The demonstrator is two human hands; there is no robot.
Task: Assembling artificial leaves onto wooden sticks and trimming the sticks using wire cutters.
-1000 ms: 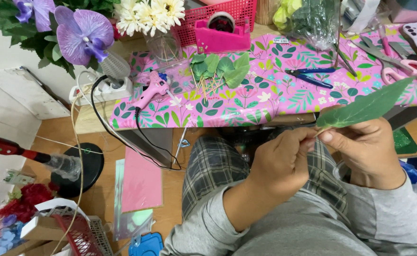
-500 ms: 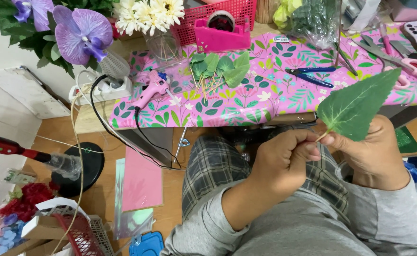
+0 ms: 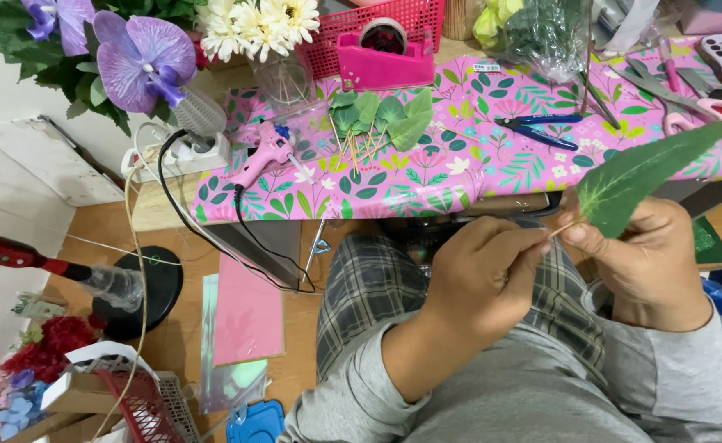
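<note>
Two hands meet at the right of the frame, low over my lap. My right hand [image 3: 648, 262] pinches the base of a green fabric leaf [image 3: 644, 176], fingers closed on it — the blade runs up and to the right, tip over the table edge. My left hand [image 3: 480, 279] is curled shut on the thin stem [image 3: 559, 230], which slants down-left from the leaf base — so it sits nearer the stem end.

Home craft corner: glue gun [image 3: 267, 156], scissors [image 3: 710, 102] (fake flowers [image 3: 143, 57] too).
</note>
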